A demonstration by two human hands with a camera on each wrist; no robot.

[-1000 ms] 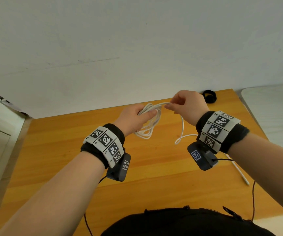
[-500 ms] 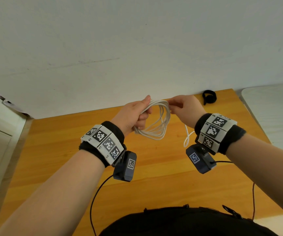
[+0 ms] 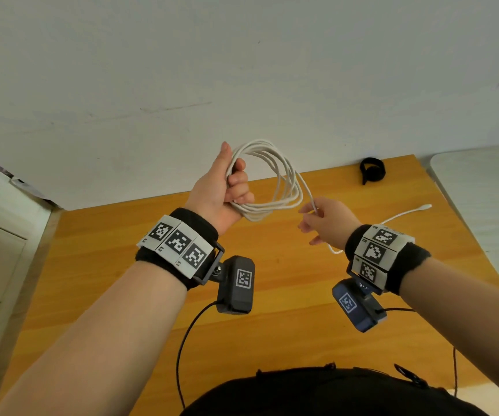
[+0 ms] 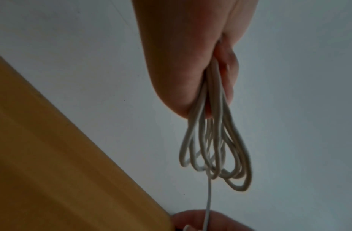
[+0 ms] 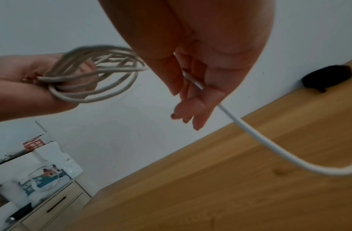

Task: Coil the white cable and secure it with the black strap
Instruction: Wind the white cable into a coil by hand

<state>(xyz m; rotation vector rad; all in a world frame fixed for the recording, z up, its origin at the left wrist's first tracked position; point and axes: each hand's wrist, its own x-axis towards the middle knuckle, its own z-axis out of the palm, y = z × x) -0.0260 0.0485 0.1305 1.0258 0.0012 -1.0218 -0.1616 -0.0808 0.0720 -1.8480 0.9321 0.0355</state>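
My left hand is raised above the wooden table and grips several loops of the white cable, fingers curled round the bundle. From the coil one loose strand runs down into my right hand, which pinches it lightly with the other fingers spread. The free tail passes under my right wrist, and its plug end lies on the table at right. The black strap sits as a small ring at the table's far edge by the wall.
The orange wooden table butts against a white wall. A white cabinet with drawers stands to the left, with clutter on top. A pale surface adjoins the table on the right. Black camera leads hang from both wrists.
My left hand has lifted and turned upright with the coil, which has opened into wider loops. My right hand has dropped down and rightward, sliding along the loose strand away from the coil.
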